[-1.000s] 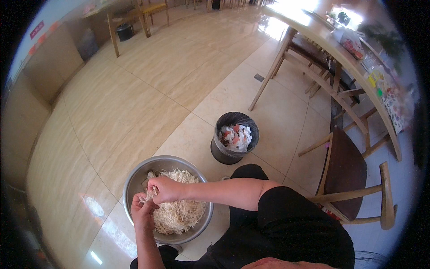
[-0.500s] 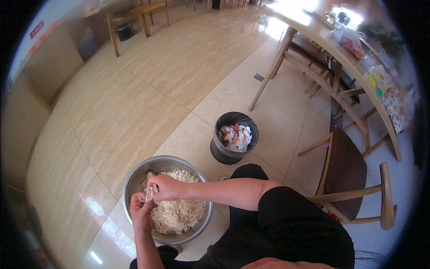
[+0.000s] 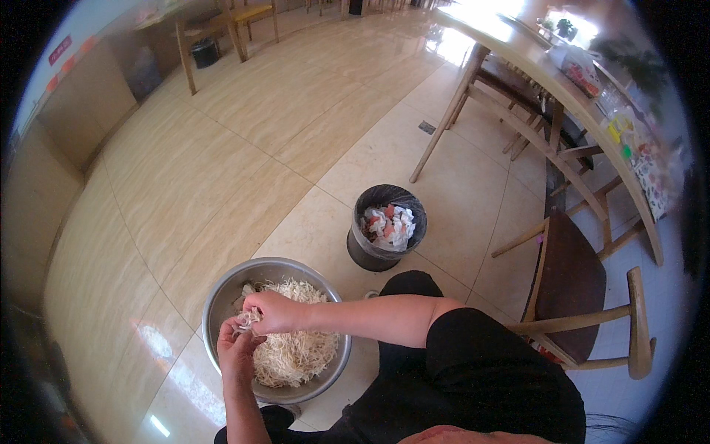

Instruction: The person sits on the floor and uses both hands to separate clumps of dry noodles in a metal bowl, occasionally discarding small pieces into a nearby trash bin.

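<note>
A wide metal basin (image 3: 214,296) stands low in front of me, heaped with pale, thin shredded strands (image 3: 299,354). Over its left part, my left hand (image 3: 238,354) and my right hand (image 3: 275,311) meet, fingertips close together. Pinched between them is a small pale bunch of strips (image 3: 249,319), held by both hands. Its exact kind is too small to tell. A few larger pale pieces at the basin's far left side are partly hidden behind my right hand.
Beyond the basin, slightly right, stands a black trash bin (image 3: 375,255) with crumpled white and orange waste. A wooden chair (image 3: 569,288) is at my right, below a long table (image 3: 547,70) bearing bags. Tiled floor (image 3: 214,177) stretches ahead; another table leg (image 3: 185,55) stands far left.
My fingers have shifted slightly around the pale bunch, and my left hand has moved a little to the right. The basin, bin and furniture stay in place.
</note>
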The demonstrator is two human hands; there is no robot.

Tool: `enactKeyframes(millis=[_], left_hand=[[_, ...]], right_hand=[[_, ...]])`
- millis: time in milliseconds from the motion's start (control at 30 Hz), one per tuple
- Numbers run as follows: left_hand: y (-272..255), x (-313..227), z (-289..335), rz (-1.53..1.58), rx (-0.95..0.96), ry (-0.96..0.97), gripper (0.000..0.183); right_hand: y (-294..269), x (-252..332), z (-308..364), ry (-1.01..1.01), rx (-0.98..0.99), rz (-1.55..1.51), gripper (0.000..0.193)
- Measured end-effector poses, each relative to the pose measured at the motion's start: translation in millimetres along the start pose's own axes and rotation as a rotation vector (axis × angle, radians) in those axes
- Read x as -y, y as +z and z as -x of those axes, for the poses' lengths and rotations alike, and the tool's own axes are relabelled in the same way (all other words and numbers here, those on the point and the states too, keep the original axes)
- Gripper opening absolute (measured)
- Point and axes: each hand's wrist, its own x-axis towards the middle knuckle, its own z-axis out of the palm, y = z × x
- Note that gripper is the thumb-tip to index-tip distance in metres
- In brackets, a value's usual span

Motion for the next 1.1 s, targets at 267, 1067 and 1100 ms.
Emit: enactKeyframes(millis=[267,1067,1100], left_hand=[[-15.0,5.7,-6.0,-0.033,0.064,0.067,0.020],[-25.7,19.0,-11.3,-0.160,0.023,0.036,0.002],[-24.4,17.8,-11.0,-0.155,0.029,0.045,0.002]], right_hand=[[-3.2,4.7,-1.0,0.022,-0.017,0.025,0.025],[-2.7,-0.7,0.7,-0.002,0.062,0.035,0.009],[-3.1,-0.5,0.6,0.018,0.065,0.018,0.009]])
